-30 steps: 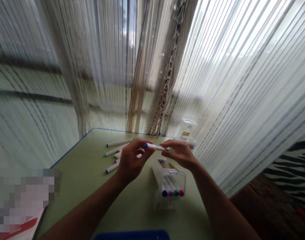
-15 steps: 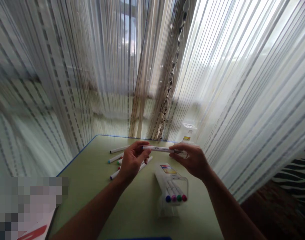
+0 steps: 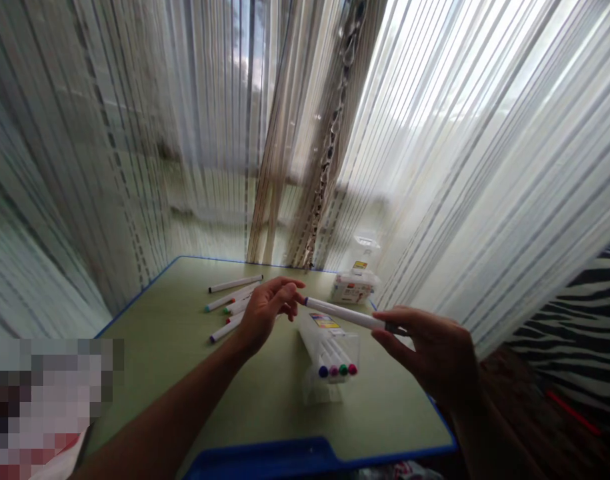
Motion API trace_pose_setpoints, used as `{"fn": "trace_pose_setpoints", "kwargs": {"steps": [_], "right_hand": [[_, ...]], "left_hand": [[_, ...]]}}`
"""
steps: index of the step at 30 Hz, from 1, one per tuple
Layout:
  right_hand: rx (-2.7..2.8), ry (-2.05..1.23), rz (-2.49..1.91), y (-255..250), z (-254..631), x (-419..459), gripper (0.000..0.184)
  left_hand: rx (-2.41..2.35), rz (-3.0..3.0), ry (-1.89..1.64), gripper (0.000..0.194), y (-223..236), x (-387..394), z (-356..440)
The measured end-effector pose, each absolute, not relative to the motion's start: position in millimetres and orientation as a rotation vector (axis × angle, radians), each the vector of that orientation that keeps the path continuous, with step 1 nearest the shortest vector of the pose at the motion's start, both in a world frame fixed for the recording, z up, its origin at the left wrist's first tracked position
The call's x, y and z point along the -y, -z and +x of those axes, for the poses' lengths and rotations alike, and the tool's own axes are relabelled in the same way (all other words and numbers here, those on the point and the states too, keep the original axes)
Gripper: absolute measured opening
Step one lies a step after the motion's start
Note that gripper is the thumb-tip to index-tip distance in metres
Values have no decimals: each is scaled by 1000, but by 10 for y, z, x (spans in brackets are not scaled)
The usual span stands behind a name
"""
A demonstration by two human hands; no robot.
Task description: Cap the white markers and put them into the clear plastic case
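My right hand (image 3: 429, 353) pinches a white marker (image 3: 342, 313) near its grey right end, holding it above the table. The marker slopes slightly, its blue end pointing left toward my left hand (image 3: 272, 310). My left hand has its fingers loosely bent and apart, with the fingertips right beside that blue end; whether they touch it I cannot tell. Below the marker lies a clear plastic case (image 3: 329, 343) holding several white markers with blue, pink, green and red ends facing me. Left of my left hand, several loose markers (image 3: 232, 303) are spread out, partly hidden by it.
The light green table (image 3: 265, 400) has a blue edge and a blue tray part (image 3: 265, 460) at the front. Another clear case (image 3: 355, 287) with its lid raised stands at the back right. Sheer striped curtains (image 3: 209, 133) hang behind. A blurred-out patch covers the lower left.
My left hand has let go of the marker's blue end. My right hand has moved right and nearer with the marker, which now tilts. The view has shifted too.
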State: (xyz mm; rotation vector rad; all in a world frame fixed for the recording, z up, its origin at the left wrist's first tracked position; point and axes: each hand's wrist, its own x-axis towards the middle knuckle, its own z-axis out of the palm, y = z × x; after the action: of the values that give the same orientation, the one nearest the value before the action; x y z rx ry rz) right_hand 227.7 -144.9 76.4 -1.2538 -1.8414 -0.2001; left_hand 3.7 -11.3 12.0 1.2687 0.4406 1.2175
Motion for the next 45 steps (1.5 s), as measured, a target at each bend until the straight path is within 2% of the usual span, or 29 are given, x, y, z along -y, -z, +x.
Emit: {"fn": "trace_pose_setpoints", "kwargs": {"steps": [11,15,24,45], "right_hand": [[1895,327,-1286,-737,2260,2147,17],[1890,331,-1261,-642,2063,2088,18],[1926,388,-1204,-420,1776,1799,9],[2072,361,-1256,-253,1691,1609,13]], "left_hand": [[-583,1444,-1236,22,-61,84,64],[-648,1569,-1217,20,-82,136,74],[-683,1669,-1140,19,-17,137,73],[-686,1664,-1102,18,-12,168,91]]}}
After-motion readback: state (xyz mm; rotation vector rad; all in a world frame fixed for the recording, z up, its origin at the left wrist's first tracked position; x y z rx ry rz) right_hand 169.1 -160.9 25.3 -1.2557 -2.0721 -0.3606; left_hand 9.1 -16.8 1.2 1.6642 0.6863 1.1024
